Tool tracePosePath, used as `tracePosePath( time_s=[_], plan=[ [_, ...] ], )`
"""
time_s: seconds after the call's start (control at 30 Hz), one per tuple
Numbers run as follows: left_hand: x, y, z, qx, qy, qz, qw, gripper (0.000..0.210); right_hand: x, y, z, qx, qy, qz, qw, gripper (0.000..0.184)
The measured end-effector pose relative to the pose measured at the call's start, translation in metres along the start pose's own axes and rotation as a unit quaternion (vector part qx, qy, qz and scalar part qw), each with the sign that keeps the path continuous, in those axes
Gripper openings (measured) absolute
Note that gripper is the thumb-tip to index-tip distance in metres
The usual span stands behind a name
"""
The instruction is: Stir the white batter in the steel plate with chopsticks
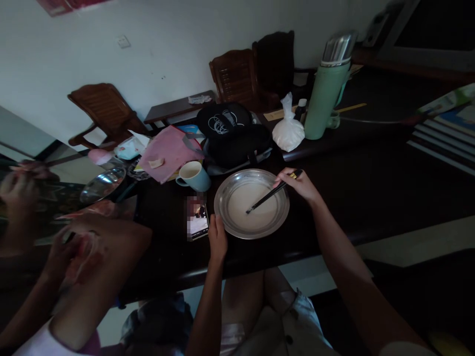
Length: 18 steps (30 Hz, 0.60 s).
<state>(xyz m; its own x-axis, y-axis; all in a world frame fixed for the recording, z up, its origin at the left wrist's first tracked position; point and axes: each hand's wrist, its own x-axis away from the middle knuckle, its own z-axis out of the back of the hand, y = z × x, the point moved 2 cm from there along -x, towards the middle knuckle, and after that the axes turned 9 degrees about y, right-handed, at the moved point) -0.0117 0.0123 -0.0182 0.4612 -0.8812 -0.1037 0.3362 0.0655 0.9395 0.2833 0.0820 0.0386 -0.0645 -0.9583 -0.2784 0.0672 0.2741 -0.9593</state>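
Observed from where I stand in the room: a metal bowl [220, 198] is on the dark table [166, 259], directly before the seated person. It contains a pale liquid [245, 198]. The right hand [297, 184] is closed around a pair of black chopsticks [266, 198], tips dipped in the liquid. The left hand [218, 237] is at the bowl's near left rim; whether its fingers close beneath the rim, I cannot tell.

Assessment of progress: the liquid is in the bowl and the chopsticks are in it, so stirring appears to be in hand. The surface looks fairly even, with no obvious large lumps (the dim light limits this finding). How thoroughly it is blended underneath cannot be determined, so I would not record the stirring as complete. A knotted bag of white material [288, 133] stands beyond the bowl; its contents are unverified.
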Motion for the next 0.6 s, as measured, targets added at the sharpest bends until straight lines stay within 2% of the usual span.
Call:
tracePosePath(
  time_s=[0.07,0.23,0.3,0.47,0.53,0.6],
  plan=[
    [0.000,0.003,0.000,0.005,-0.007,-0.014,1.000,0.050,-0.001,0.000,-0.001,0.004,0.007,0.010,1.000,0.032],
    [0.001,0.007,0.001,0.005,-0.013,-0.037,0.999,0.047,-0.003,-0.002,0.011,0.023,0.101,0.027,0.994,0.034],
    [0.000,0.006,0.000,0.001,-0.009,-0.031,0.999,0.047,-0.002,-0.002,0.012,0.019,0.089,0.019,0.996,0.034],
    [0.000,0.002,0.000,-0.001,0.004,-0.011,1.000,0.047,0.001,-0.001,0.000,0.006,0.003,0.002,1.000,0.031],
    [0.000,0.001,0.000,0.002,0.005,-0.011,1.000,0.048,-0.001,-0.001,0.000,0.012,0.018,0.015,1.000,0.031],
    [0.000,0.001,0.000,0.004,-0.005,-0.020,1.000,0.049,-0.003,-0.001,0.005,0.022,0.063,0.028,0.997,0.030]
  ],
)
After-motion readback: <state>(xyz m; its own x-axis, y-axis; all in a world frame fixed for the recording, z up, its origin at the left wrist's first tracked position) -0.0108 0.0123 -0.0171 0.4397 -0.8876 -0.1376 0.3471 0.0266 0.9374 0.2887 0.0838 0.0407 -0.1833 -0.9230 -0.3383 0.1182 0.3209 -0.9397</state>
